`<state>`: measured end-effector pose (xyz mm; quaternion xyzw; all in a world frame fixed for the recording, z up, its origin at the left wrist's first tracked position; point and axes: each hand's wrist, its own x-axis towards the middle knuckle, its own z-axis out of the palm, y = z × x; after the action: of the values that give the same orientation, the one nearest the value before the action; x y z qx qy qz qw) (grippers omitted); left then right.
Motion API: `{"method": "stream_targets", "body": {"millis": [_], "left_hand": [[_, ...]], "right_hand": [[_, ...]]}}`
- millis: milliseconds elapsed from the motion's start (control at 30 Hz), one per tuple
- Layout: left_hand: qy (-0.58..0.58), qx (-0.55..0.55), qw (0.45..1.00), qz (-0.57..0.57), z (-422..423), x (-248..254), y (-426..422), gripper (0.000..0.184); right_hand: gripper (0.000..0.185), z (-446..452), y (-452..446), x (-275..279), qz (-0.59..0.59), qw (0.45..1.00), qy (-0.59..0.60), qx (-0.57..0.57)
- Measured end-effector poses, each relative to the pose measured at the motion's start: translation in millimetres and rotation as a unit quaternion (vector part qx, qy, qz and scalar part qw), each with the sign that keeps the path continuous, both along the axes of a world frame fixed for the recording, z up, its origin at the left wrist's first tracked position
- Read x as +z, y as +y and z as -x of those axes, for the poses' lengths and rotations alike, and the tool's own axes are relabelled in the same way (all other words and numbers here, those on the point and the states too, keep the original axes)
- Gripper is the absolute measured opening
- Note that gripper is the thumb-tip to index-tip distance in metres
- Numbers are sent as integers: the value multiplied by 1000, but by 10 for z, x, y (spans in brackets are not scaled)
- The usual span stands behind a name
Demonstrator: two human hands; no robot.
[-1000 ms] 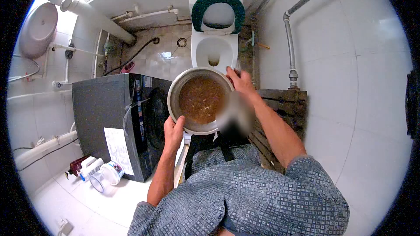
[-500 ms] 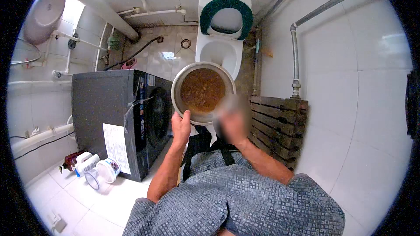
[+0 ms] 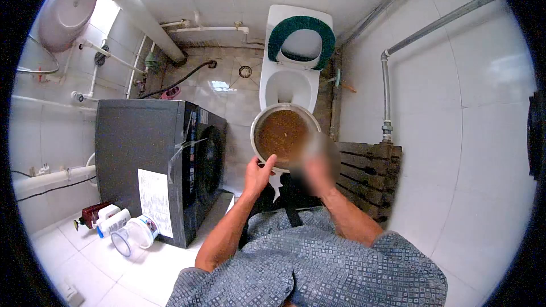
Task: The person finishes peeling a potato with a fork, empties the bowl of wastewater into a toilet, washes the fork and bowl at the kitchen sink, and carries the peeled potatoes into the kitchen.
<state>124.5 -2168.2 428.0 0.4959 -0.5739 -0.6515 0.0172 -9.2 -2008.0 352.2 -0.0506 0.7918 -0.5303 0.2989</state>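
Note:
A round, pale-rimmed bucket [image 3: 257, 146] holds murky brown liquid [image 3: 281, 133] with small bits in it. My left hand [image 3: 260, 174] grips its near left rim, thumb on top. At the near right rim is my right hand [image 3: 319, 173], partly covered by a blurred patch, so its fingers cannot be made out. Just beyond the bucket stands a white toilet [image 3: 289, 88], its lid raised and its green seat cover [image 3: 329, 40] upright. The bucket's far rim overlaps the front of the bowl in view.
A dark grey washing machine [image 3: 139, 142] stands at the left, with bottles and a clear plastic jug [image 3: 121, 243] on the floor beside it. At the right are a dark slatted wooden stand [image 3: 369, 179] and a grey pipe [image 3: 387, 91]. A floor drain [image 3: 245, 71] lies behind.
The bucket has moved right and lies before the toilet, with my left hand on its rim. My right hand has come down from the far right rim to the near right side.

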Motion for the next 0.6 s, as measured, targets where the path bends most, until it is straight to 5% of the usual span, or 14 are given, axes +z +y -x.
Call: {"method": "stream_targets", "body": {"millis": [100, 133, 233, 400, 500, 600], "left_hand": [[88, 53, 989, -104, -164, -534, 18, 47], [89, 55, 989, -104, -230, -622, 23, 47], [86, 112, 985, -102, -476, -783, 21, 51], [5, 155, 984, -84, -1019, -879, -80, 42], [-36, 212, 972, -97, -1375, -961, -92, 44], [-58, 256, 960, -92, -1665, -950, -72, 39]], "right_hand": [[28, 87, 78, -171, 105, 990, -76, -57], [30, 190, 75, -82, 84, 985, -143, -46], [31, 459, 113, -411, -28, 998, -38, 34], [24, 897, 262, -836, -67, 985, -96, 123], [28, 1098, 98, -663, -52, 982, -135, 123], [30, 1348, 80, -1058, -136, 978, -150, 57]]}}
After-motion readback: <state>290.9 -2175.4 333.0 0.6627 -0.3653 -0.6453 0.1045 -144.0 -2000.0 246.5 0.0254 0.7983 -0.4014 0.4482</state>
